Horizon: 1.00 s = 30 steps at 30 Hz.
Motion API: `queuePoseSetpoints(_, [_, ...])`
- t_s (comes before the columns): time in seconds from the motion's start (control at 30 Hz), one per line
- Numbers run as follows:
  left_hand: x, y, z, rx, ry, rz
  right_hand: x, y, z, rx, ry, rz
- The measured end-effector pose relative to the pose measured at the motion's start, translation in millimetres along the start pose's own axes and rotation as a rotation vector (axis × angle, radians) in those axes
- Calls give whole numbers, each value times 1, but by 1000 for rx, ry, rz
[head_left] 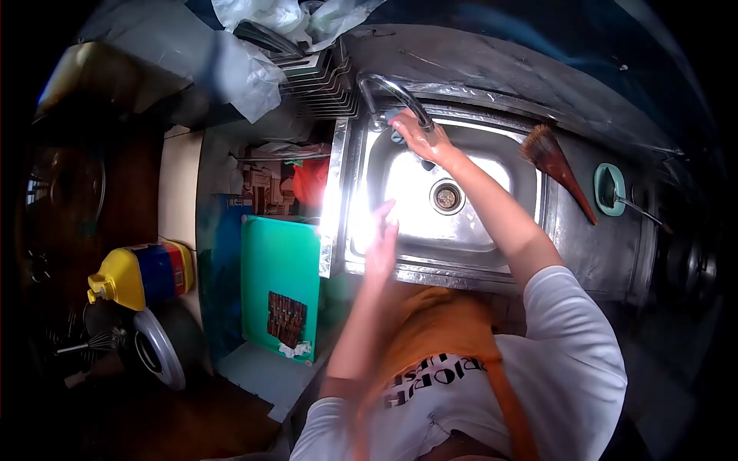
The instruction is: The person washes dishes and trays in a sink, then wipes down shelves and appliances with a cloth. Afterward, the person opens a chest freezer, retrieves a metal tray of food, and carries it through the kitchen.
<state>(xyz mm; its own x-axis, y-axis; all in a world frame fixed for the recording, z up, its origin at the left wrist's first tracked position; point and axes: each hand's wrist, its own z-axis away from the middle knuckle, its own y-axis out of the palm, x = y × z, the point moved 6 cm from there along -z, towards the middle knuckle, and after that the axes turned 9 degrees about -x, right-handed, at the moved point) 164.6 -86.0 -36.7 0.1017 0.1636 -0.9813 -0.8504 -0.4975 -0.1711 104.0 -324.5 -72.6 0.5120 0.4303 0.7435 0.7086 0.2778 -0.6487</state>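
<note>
Beneath the curved metal tap (407, 101), my right hand (424, 142) reaches to the back left corner of the steel sink (484, 246). Its fingers are closed on a small blue-grey cloth (397, 127), mostly hidden by the hand. Water or suds glisten on the wrist. My left hand (381, 242) hovers over the sink's left side with its fingers apart, holding nothing that shows. Strong glare and some blur soften its outline. The round drain (447, 197) lies between my two arms.
To the sink's right lie a wooden-handled brush (557, 165) and a mint-green dish (609, 189) with a spoon-like utensil. A dish rack (323, 81) stands back left. At left are a green board (280, 246), a yellow jug (142, 275) and a whisk (96, 341).
</note>
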Motion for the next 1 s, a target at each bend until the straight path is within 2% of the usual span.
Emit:
queuePoseSetpoints(0.03, [10, 22, -16, 69, -79, 53, 1, 1, 2, -8, -34, -1])
queuePoseSetpoints(0.1, [28, 56, -42, 59, -374, 272, 4, -10, 7, -18, 75, -35])
queuePoseSetpoints(0.13, [44, 69, -54, 67, -495, 433, 4, -18, 12, -48, 147, -259])
queuePoseSetpoints(0.2, [59, 91, -79, 42, -739, 690, 17, -41, 24, -274, 7, -309])
queuePoseSetpoints(0.27, [67, 113, -102, 54, -984, 929, 19, -54, 44, -338, 59, -133])
queuePoseSetpoints(0.3, [76, 124, -114, -10, -1090, 1016, 16, -51, 57, -331, 78, -122])
queuePoseSetpoints(0.33, [96, 136, -131, 60, -977, 1160, 18, -42, 70, -300, 18, 22])
queuePoseSetpoints(0.37, [120, 147, -143, 127, -862, 1305, 35, -45, 82, -335, 115, -81])
queuePoseSetpoints(0.4, [111, 165, -137, 656, -827, 1433, 53, -42, 94, -413, -97, -143])
queuePoseSetpoints(0.43, [113, 177, -136, 867, -879, 1712, 73, -42, 95, -314, -125, -92])
queuePoseSetpoints(0.47, [115, 187, -133, 1119, -952, 1924, 62, -39, 88, -312, -103, -28])
queuePoseSetpoints(0.5, [101, 197, -132, 990, -754, 1971, 48, -31, 83, -308, -77, 28])
queuePoseSetpoints(0.53, [86, 206, -129, 843, -575, 2004, 16, -32, 67, -315, 141, 71])
queuePoseSetpoints(0.57, [98, 209, -131, 566, -649, 1831, -16, -39, 46, -316, 356, 109])
queuePoseSetpoints(0.6, [113, 210, -130, 311, -733, 1572, -43, -50, 34, -348, 665, 125])
queuePoseSetpoints(0.63, [125, 207, -125, 120, -831, 1295, -56, -47, 35, -430, 645, 108])
queuePoseSetpoints(0.7, [118, 193, -140, 47, -696, 1053, -48, -29, 47, -436, 311, 279])
queuePoseSetpoints(0.73, [99, 190, -136, 351, -738, 1236, -20, -29, 56, -399, 302, 253])
queuePoseSetpoints(0.8, [87, 163, -126, 484, -945, 1319, 21, -23, 75, -277, 302, 201])
queuePoseSetpoints(0.83, [87, 173, -125, 664, -820, 1487, 24, -16, 80, -192, 312, 171])
queuePoseSetpoints(0.87, [95, 187, -124, 845, -676, 1640, 18, -19, 76, -209, 353, 223])
queuePoseSetpoints(0.9, [98, 194, -121, 885, -621, 1695, 5, -23, 64, -227, 398, 271])
queuePoseSetpoints(0.97, [112, 189, -119, 273, -672, 1201, -48, -30, 43, -160, 639, 167])
queuePoseSetpoints(1.0, [116, 186, -118, 108, -696, 1005, -65, -35, 39, -239, 735, 109])
